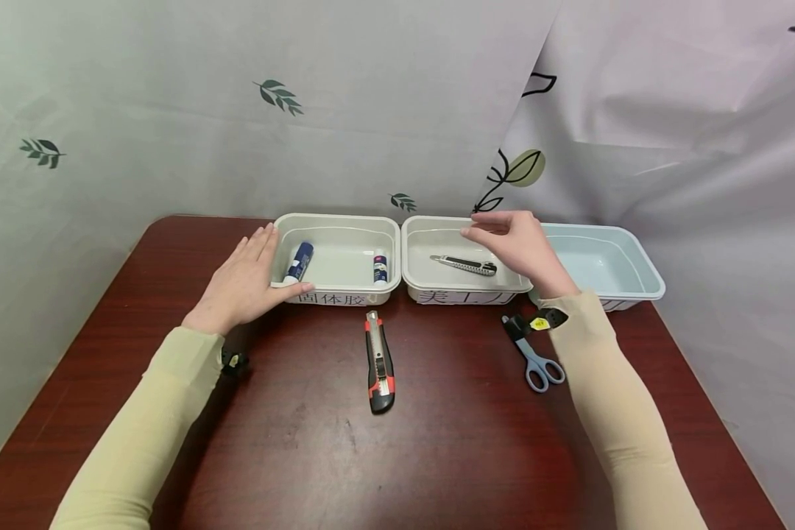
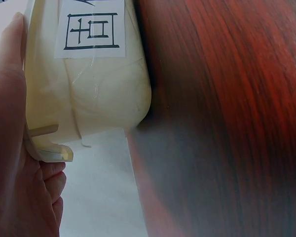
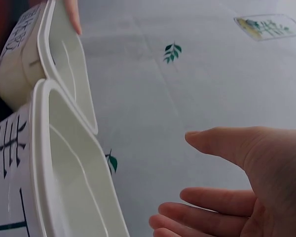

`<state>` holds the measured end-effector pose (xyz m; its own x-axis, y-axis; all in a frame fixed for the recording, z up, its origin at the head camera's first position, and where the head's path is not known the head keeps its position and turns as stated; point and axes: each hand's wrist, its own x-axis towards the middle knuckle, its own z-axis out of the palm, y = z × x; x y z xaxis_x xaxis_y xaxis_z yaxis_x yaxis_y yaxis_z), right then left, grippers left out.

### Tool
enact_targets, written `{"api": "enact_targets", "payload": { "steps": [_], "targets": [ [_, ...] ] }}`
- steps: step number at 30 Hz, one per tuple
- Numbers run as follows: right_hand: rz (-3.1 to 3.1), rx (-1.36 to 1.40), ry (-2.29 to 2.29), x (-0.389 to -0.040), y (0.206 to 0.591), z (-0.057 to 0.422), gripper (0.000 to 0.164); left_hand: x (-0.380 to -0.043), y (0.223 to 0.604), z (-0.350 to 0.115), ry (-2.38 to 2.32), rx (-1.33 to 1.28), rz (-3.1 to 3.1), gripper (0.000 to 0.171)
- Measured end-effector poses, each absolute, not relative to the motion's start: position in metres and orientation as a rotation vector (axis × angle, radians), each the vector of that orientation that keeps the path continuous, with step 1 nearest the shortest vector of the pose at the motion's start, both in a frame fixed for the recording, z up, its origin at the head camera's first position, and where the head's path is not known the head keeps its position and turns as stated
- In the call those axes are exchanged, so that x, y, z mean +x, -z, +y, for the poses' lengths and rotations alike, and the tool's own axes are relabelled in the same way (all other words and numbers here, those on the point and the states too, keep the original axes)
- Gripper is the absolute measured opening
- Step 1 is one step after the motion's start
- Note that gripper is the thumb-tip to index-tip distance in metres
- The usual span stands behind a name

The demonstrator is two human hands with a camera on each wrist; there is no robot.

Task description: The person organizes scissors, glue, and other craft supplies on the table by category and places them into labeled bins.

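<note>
My left hand (image 1: 241, 283) rests on the left corner of the left white bin (image 1: 336, 221), its fingers straight along the rim. In that bin are two glue sticks, a tilted one (image 1: 299, 262) and an upright-looking one (image 1: 380, 268). Over the right part of the middle white bin (image 1: 430, 283) hovers my right hand (image 1: 520, 246), holding nothing, thumb and fingers apart in the right wrist view. A slim utility knife (image 1: 465, 265) lies in the middle bin. On the table, a red and black utility knife (image 1: 379, 364) lies in front of the bins.
A light blue bin (image 1: 603, 258) stands at the right end of the row, partly behind my right arm. Scissors with blue-grey handles (image 1: 536, 361) lie beside my right sleeve, partly covered by the wrist camera. A patterned cloth (image 1: 371, 110) hangs behind the dark red table (image 1: 464, 442).
</note>
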<state>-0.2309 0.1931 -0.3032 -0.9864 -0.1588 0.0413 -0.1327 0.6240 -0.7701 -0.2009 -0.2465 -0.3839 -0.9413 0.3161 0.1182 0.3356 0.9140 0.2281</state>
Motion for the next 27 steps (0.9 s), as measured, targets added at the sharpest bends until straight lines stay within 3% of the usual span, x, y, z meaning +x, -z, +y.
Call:
{"api": "enact_targets", "payload": {
  "steps": [27],
  "targets": [
    [2.812,-0.458,1.391,-0.2,0.292,0.164,0.052,-0.201,0.385,-0.245,0.384,-0.502,-2.995,0.116]
  ]
}}
